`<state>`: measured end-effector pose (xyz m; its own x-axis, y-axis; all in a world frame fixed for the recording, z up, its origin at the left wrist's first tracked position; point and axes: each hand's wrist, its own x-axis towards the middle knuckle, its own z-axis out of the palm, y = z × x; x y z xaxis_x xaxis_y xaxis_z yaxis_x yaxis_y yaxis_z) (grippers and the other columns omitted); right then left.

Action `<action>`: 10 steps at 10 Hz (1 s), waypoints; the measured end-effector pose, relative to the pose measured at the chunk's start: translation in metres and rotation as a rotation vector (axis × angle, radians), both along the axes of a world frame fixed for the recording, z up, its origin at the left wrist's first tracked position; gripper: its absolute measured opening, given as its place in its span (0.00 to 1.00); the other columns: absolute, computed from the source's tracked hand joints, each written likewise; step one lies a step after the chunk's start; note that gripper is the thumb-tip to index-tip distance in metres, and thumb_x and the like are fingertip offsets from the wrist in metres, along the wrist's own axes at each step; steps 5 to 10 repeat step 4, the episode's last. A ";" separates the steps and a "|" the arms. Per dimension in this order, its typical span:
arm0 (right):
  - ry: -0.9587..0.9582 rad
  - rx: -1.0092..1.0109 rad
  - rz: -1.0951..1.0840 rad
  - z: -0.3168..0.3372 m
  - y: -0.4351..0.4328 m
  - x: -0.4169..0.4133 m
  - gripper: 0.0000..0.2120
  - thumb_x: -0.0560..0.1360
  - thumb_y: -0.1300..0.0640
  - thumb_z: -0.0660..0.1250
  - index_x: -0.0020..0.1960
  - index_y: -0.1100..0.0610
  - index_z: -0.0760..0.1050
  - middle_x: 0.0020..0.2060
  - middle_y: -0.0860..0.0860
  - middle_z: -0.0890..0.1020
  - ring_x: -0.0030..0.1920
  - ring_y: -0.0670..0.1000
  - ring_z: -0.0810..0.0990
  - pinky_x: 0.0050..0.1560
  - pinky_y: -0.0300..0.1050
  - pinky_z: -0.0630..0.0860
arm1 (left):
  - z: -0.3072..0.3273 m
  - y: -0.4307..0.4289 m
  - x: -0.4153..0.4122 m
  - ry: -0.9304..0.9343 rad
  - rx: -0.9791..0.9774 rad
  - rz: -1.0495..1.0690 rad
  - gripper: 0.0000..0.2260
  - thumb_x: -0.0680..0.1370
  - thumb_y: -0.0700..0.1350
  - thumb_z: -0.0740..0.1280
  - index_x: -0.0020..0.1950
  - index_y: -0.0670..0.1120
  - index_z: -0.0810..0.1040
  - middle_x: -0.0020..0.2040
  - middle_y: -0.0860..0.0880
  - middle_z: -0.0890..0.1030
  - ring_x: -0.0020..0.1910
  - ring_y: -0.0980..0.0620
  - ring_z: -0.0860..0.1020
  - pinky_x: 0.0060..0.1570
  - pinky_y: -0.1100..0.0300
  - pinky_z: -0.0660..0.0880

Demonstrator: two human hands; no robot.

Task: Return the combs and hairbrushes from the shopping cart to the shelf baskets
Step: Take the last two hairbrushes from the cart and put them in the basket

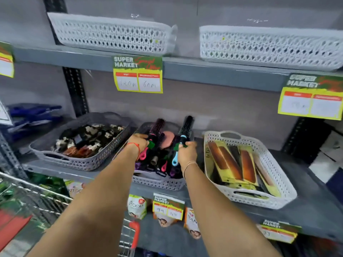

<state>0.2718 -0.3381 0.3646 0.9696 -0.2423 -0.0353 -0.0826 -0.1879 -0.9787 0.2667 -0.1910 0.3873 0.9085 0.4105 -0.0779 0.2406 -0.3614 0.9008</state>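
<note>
While over middle basket [159,183], both hands' fingers [182,145] clasp hairbrushes [185,130].

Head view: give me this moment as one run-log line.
left hand: grips pink-handled brush | right hand: grips blue-handled brush | both over middle basket | comb basket: untouched

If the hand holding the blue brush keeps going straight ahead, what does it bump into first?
Probably the pile of brushes in the middle basket. The right hand, gripping the blue brush, reaches forward just above them. Depth is hard to judge; beyond them stands the grey back wall.
</note>
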 end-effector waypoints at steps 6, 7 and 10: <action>-0.003 -0.759 0.033 -0.021 0.019 -0.011 0.19 0.74 0.57 0.61 0.65 0.60 0.69 0.71 0.58 0.64 0.69 0.60 0.62 0.69 0.49 0.63 | -0.041 0.000 -0.011 0.107 0.693 -0.066 0.18 0.78 0.46 0.59 0.68 0.50 0.73 0.67 0.42 0.68 0.67 0.41 0.64 0.68 0.52 0.65; -0.003 -0.759 0.033 -0.021 0.019 -0.011 0.19 0.74 0.57 0.61 0.65 0.60 0.69 0.71 0.58 0.64 0.69 0.60 0.62 0.69 0.49 0.63 | -0.041 0.000 -0.011 0.107 0.693 -0.066 0.18 0.78 0.46 0.59 0.68 0.50 0.73 0.67 0.42 0.68 0.67 0.41 0.64 0.68 0.52 0.65; -0.003 -0.759 0.033 -0.021 0.019 -0.011 0.19 0.74 0.57 0.61 0.65 0.60 0.69 0.71 0.58 0.64 0.69 0.60 0.62 0.69 0.49 0.63 | -0.041 0.000 -0.011 0.107 0.693 -0.066 0.18 0.78 0.46 0.59 0.68 0.50 0.73 0.67 0.42 0.68 0.67 0.41 0.64 0.68 0.52 0.65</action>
